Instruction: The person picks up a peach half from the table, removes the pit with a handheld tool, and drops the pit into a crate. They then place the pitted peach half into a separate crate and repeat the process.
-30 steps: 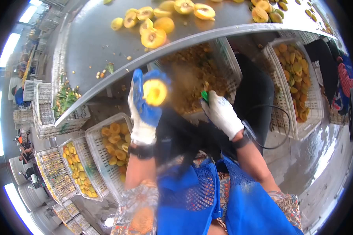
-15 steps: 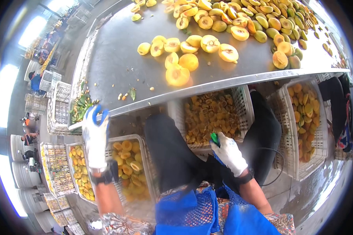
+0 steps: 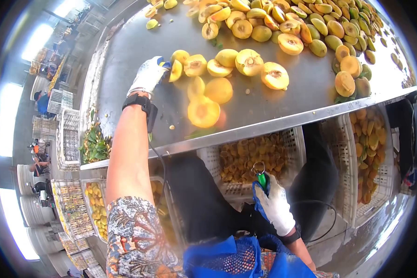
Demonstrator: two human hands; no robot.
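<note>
My left hand (image 3: 146,76), in a white glove with blue fingertips, reaches over the metal table. Its fingers close around a yellow peach half, mostly hidden by the glove with only a sliver showing. Right beside the fingertips lies another peach half (image 3: 175,70), and more cut halves (image 3: 249,62) are spread to the right. Low over my lap, my gloved right hand (image 3: 275,204) grips a pitting tool (image 3: 262,180) with a green handle and a round metal ring at its tip. A crate (image 3: 238,189) of small peach pieces stands between my knees, beyond that hand.
A large heap of peaches (image 3: 329,28) covers the table's far right. Leaves (image 3: 96,143) lie at its left corner. The raised metal rim (image 3: 264,121) crosses above my knees. Crates of peaches stand at the right (image 3: 352,185) and lower left (image 3: 72,204).
My left hand has moved from beside the table's left corner up onto the table and closed on a peach half. My right hand stays low, with the tool's ring now showing.
</note>
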